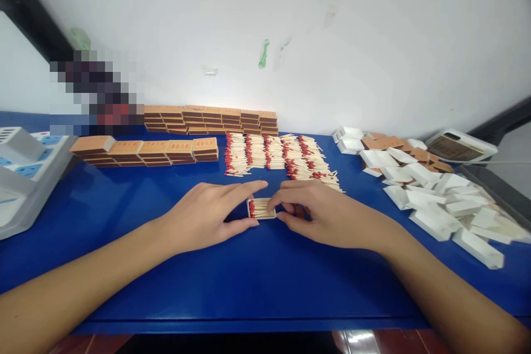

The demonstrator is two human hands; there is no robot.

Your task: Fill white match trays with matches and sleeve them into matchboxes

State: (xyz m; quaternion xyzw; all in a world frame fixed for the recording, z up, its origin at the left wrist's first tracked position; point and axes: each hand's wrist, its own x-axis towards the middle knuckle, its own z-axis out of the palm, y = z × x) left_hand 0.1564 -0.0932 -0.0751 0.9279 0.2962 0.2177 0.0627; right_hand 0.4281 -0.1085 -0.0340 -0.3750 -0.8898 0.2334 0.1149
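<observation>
A small white matchbox tray [260,208] filled with red-tipped matches lies on the blue table [232,276] between my hands. My left hand [207,214] pinches its left end between forefinger and thumb. My right hand [321,213] grips its right end, fingers curled around it. Just behind them lie rows of loose red-tipped matches [277,155].
Stacks of closed orange matchboxes [149,152] stand at the back left, with more orange matchboxes [211,119] along the wall. A heap of empty white trays and orange sleeves [431,193] covers the right side. A white power strip [25,171] sits far left, and a phone [460,146] far right.
</observation>
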